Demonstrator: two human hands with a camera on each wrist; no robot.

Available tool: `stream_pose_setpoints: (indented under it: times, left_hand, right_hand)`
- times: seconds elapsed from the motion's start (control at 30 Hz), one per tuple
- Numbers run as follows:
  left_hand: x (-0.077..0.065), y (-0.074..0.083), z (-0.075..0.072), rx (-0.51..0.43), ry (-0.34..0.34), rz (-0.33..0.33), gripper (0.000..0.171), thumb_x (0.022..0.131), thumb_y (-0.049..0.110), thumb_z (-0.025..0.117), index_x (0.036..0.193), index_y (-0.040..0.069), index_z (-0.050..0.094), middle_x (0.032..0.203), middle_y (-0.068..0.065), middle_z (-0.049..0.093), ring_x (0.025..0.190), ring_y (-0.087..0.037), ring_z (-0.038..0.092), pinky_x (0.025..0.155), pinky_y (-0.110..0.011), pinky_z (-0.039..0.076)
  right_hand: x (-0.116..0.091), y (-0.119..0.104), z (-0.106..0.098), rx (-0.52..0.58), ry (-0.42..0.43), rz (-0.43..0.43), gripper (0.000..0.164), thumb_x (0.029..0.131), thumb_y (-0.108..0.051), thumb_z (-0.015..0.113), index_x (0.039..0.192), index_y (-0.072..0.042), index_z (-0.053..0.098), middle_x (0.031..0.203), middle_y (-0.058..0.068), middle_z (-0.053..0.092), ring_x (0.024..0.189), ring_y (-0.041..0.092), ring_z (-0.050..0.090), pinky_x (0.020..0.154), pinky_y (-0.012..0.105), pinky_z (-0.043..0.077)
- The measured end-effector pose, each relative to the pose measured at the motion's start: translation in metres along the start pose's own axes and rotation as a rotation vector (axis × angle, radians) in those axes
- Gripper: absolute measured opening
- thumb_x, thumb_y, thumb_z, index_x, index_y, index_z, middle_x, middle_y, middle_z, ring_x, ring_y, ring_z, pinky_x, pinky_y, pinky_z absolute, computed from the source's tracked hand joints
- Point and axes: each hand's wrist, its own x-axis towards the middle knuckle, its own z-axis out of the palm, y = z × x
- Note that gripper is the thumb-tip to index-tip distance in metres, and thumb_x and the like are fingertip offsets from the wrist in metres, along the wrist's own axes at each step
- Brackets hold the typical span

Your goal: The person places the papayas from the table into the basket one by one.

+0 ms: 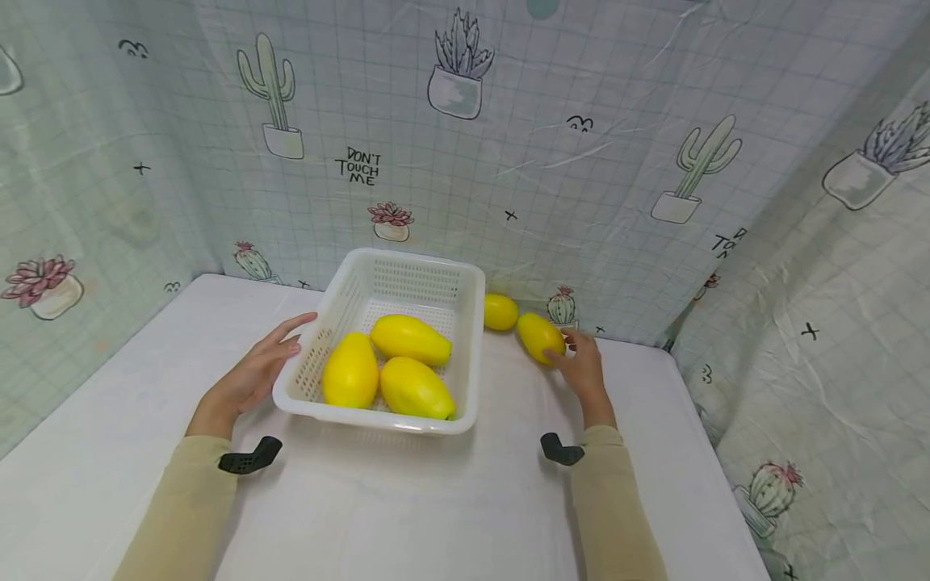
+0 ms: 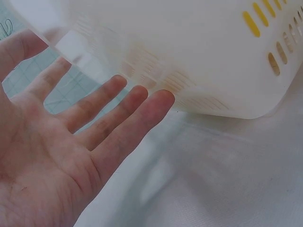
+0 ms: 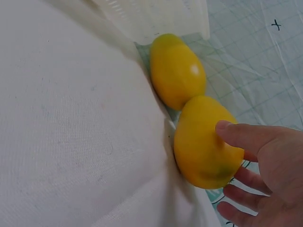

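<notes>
A white plastic basket (image 1: 472, 387) holds three yellow papayas (image 1: 410, 339). Beside its left wall is my left hand (image 1: 254, 375), fingers extended, the tips right at the rim and the outer side (image 2: 142, 56). At the back of the table, my right hand (image 1: 584, 371) has its thumb on the near side of a yellow papaya (image 1: 539, 337) and its fingers round the far end. In the right wrist view the thumb presses on that papaya (image 3: 203, 146), and the index finger is partly hidden behind it. Another papaya (image 1: 501, 312) lies between it and the basket, touching it.
The white-covered table (image 1: 407, 508) meets a hanging cloth (image 1: 523, 177) printed with cacti just behind the two loose papayas. More of the same cloth hangs at the left and right sides. A black wrist camera (image 1: 250, 457) sits at each sleeve.
</notes>
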Motion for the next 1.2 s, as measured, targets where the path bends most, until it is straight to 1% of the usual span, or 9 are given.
stream_pose_setpoints:
  times: [0.23,0.43,0.63,0.73,0.83,1.03,1.2]
  left_hand:
    - [0.000,-0.001,-0.001,-0.005,-0.006,0.001,0.052,0.099,0.023,0.033,0.146,0.031,0.013,0.152,-0.004,0.016,0.120,-0.006,0.046,0.089,-0.031,0.047]
    - [0.001,-0.001,-0.001,0.024,0.003,-0.004,0.052,0.099,0.025,0.033,0.146,0.031,0.013,0.153,-0.005,0.014,0.120,-0.005,0.045,0.090,-0.031,0.046]
    - [0.000,0.000,0.000,0.048,0.008,-0.009,0.051,0.099,0.026,0.032,0.146,0.031,0.013,0.153,-0.004,0.014,0.122,-0.007,0.042,0.092,-0.033,0.045]
    - [0.000,0.000,0.000,0.056,0.011,-0.009,0.051,0.099,0.026,0.032,0.146,0.032,0.013,0.153,-0.004,0.014,0.122,-0.007,0.042,0.092,-0.033,0.045]
    - [0.000,0.001,0.000,0.061,0.017,-0.010,0.051,0.099,0.026,0.033,0.146,0.032,0.014,0.153,-0.003,0.014,0.122,-0.006,0.042,0.093,-0.034,0.045]
    - [0.002,-0.003,-0.001,0.010,0.033,-0.016,0.051,0.098,0.024,0.035,0.144,0.035,0.018,0.153,-0.002,0.017,0.121,-0.006,0.045,0.093,-0.038,0.046]
    - [0.005,-0.009,-0.005,-0.006,0.030,-0.005,0.050,0.098,0.024,0.034,0.144,0.035,0.018,0.152,-0.001,0.018,0.121,-0.007,0.044,0.092,-0.038,0.046]
  right_hand:
    - [0.002,-0.002,0.007,0.033,-0.001,0.004,0.064,0.081,-0.026,0.069,0.134,-0.007,0.040,0.130,0.016,0.040,0.118,0.032,0.043,0.100,0.043,0.039]
    - [0.003,-0.002,0.011,0.055,0.013,0.030,0.062,0.079,-0.027,0.071,0.130,-0.009,0.041,0.129,0.014,0.040,0.116,0.031,0.042,0.100,0.044,0.038]
    - [0.007,0.000,0.017,0.098,-0.012,0.055,0.070,0.078,-0.027,0.072,0.133,-0.008,0.034,0.136,0.014,0.038,0.118,0.031,0.041,0.102,0.045,0.035]
    - [0.008,0.000,0.019,0.104,-0.028,0.068,0.075,0.078,-0.028,0.071,0.137,-0.010,0.029,0.138,0.016,0.038,0.120,0.031,0.041,0.103,0.045,0.034]
    - [0.007,-0.001,0.019,0.095,-0.026,0.075,0.078,0.078,-0.029,0.071,0.139,-0.013,0.026,0.138,0.016,0.038,0.120,0.031,0.042,0.103,0.046,0.035]
    - [0.005,-0.001,0.020,0.087,-0.003,0.074,0.073,0.079,-0.029,0.070,0.138,-0.013,0.030,0.138,0.015,0.039,0.121,0.031,0.041,0.103,0.045,0.035]
    - [0.004,-0.001,0.021,0.099,0.004,0.068,0.071,0.080,-0.028,0.070,0.137,-0.013,0.031,0.137,0.015,0.039,0.121,0.030,0.041,0.104,0.044,0.034]
